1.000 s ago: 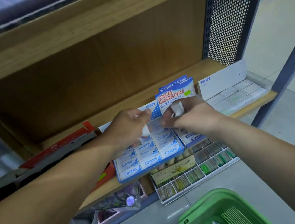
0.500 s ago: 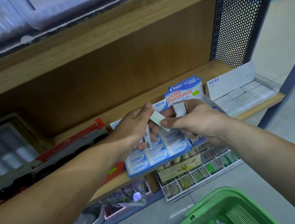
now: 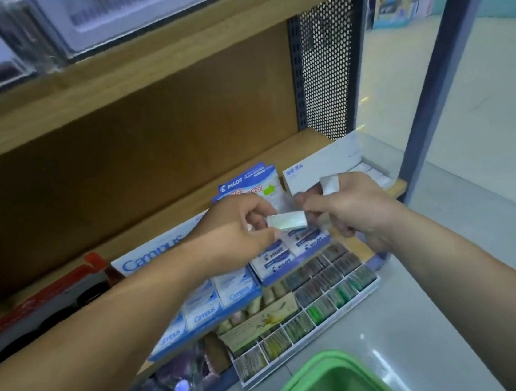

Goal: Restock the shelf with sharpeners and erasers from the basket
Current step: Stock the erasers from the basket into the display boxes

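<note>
Left hand (image 3: 235, 230) pinches one eraser (image 3: 286, 222); right hand (image 3: 356, 208) grips spares (image 3: 329, 184). Best to lay it flat in Pilot box (image 3: 244, 181), label up, in line with rows.

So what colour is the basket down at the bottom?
The basket is bright green. It shows in the head view, at the bottom edge of the picture.

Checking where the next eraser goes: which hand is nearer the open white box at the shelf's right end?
Right. The right hand, holding erasers, is just in front of the white box; the left hand, pinching an eraser, is farther left, over the Pilot box.
</note>
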`<state>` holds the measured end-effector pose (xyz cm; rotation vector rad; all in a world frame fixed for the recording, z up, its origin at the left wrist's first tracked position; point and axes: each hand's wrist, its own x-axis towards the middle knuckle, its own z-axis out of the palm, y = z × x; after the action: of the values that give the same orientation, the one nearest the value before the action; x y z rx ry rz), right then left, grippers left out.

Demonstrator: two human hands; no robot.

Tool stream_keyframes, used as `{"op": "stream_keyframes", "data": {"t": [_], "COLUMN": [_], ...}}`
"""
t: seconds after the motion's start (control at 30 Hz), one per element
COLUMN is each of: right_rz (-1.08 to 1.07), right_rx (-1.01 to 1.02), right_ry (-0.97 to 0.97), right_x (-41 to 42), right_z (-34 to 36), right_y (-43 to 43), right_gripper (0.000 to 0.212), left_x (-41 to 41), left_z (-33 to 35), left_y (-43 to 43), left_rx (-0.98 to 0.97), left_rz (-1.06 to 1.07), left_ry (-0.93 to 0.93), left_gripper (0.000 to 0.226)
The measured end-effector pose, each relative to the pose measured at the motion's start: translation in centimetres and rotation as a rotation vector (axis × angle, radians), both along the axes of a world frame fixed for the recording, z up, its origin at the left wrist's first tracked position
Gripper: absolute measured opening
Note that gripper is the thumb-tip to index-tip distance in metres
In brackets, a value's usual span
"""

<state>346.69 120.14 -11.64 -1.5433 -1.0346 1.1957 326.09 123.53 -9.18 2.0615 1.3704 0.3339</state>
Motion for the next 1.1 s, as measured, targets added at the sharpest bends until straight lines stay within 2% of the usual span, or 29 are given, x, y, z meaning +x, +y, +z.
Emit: {"op": "stream_keyframes", "data": {"t": [0.07, 0.3, 0.43, 0.6, 0.7, 0.83, 0.97, 1.0, 1.1], "right_rz": [-0.192, -0.390, -0.501, -0.465, -0.446, -0.422, -0.389, -0.392, -0.392], "right_rx": [0.063, 0.144, 0.121, 0.117, 0.095, 0.123, 0.087, 0.080, 0.091], "right_ry": [-0.061, -0.280, -0.205, -0.127, -0.084, -0.076, -0.150, -0.147, -0.123], "right_x": [2.4, 7.3, 9.0, 10.6, 10.9, 11.1, 10.2, 10.0, 9.9], "right_z": [-0.8, -4.5, -5.9, -6.9, -7.1, -7.4, -8.0, -8.0, -8.2], "right_y": [0.1, 0.3, -0.1, -1.4, -1.7, -0.9, -0.1, 0.1, 0.2], "right_gripper": [0.017, 0.013, 0.005, 0.006, 0.027, 0.044, 0.058, 0.055, 0.017], "left_x": [2.6, 10.4, 14.1, 15.0, 15.0, 16.0, 17.8, 18.2, 18.9], "left_z": [-0.5, -3.0, -4.0, -5.4, -5.2, -4.5, -4.6, -4.7, -5.1], "left_y": [1.3, 5.8, 7.2, 7.0, 6.8, 6.9, 7.3, 7.4, 7.4], "left_rx": [0.018, 0.138, 0.180, 0.165, 0.167, 0.226, 0.285, 0.301, 0.356], "left_rz": [0.042, 0.105, 0.080, 0.066, 0.077, 0.067, 0.074, 0.078, 0.081], "left_ry": [0.015, 0.039, 0.107, 0.124, 0.113, 0.164, 0.263, 0.306, 0.398], "left_gripper": [0.016, 0.023, 0.030, 0.033, 0.034, 0.036, 0.021, 0.027, 0.033]}}
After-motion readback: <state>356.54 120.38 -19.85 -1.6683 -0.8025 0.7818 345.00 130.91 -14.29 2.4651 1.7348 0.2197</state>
